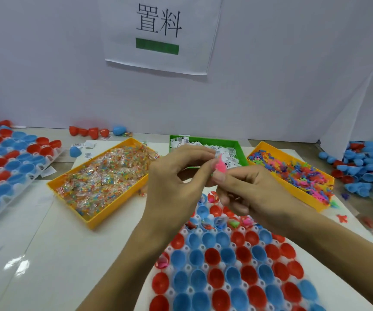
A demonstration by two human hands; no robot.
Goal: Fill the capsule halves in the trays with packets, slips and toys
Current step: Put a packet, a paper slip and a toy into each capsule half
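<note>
We are holding both hands together above the far end of the tray (205,265). The left hand (176,180) and right hand (248,194) are both pinching a pink toy (220,166) at their fingertips, its long axis roughly upright. The empty capsule halves (212,257) are lying below and nearer us, equally close to either hand. Filled halves (235,224) are sitting directly beneath the right hand. We judge a short downward drop is next.
</note>
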